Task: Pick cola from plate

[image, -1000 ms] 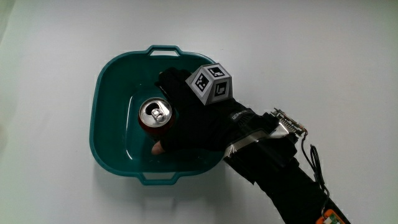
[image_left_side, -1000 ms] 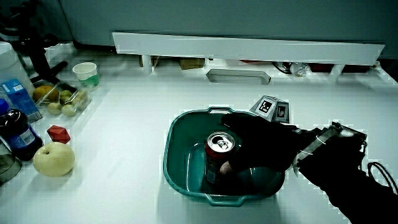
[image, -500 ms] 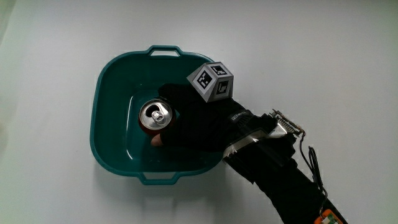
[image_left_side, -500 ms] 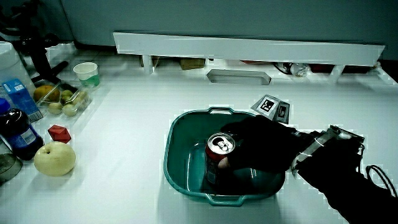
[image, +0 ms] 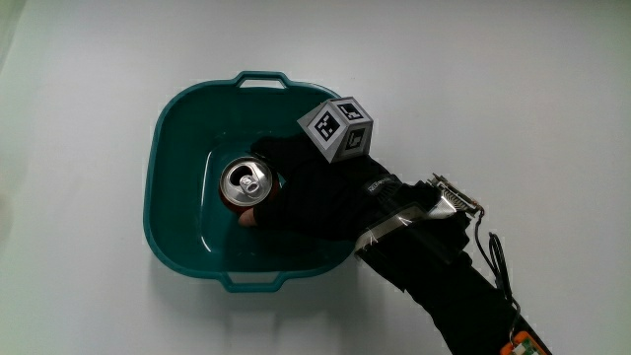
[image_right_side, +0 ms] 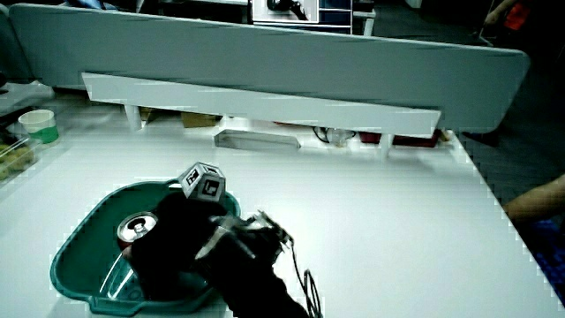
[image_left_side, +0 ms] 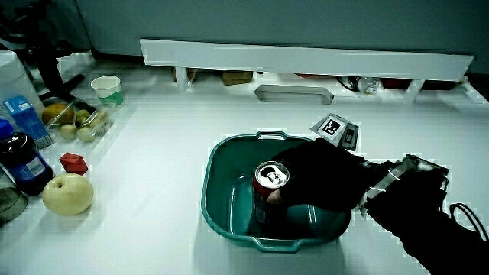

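A red cola can (image: 245,183) (image_left_side: 268,187) (image_right_side: 137,230) with a silver top stands upright inside a teal basin-like plate (image: 175,118) (image_left_side: 221,172) (image_right_side: 79,252). The black-gloved hand (image: 306,192) (image_left_side: 317,179) (image_right_side: 168,238) reaches into the plate and wraps around the can's side, its thumb pressed against the can's near side. The patterned cube (image: 337,129) rides on the hand's back. The can's lower part is hidden by the fingers and the plate's wall.
In a side view, a pear (image_left_side: 67,194), a small red object (image_left_side: 73,163), a dark bottle (image_left_side: 21,162), a fruit tray (image_left_side: 76,121) and a paper cup (image_left_side: 106,90) sit at the table's edge, away from the plate. A low partition (image_left_side: 306,57) runs along the table.
The fingers have closed tighter around the can and the thumb has moved up against it; the can and plate stay in place.
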Demonstrator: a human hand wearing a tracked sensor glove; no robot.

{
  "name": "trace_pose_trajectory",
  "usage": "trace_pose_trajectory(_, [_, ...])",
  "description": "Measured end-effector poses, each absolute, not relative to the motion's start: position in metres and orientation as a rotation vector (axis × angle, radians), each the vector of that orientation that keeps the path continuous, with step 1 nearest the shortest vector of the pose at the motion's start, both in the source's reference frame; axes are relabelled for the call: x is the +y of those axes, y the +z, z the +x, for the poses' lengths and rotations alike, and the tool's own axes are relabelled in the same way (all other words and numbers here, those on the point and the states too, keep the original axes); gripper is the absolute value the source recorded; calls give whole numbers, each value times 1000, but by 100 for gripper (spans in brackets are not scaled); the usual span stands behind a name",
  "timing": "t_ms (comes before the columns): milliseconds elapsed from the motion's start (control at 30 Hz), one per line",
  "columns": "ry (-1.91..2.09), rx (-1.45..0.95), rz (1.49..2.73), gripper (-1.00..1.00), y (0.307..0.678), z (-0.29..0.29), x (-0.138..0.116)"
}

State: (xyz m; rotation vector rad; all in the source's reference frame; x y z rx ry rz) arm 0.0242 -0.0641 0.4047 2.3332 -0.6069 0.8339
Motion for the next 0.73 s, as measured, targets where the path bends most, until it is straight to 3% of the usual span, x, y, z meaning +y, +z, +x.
trace_pose_trajectory(333, [906, -655, 2371, 100, 373, 38, -68])
trace_pose_trajectory(367, [911, -773, 2375, 100, 385, 40, -73])
trace_pose_trajectory(467, [948, -837, 2412, 100, 374, 50, -75])
trace_pose_trajectory(733, [1040, -803, 2451, 100, 340, 80, -78])
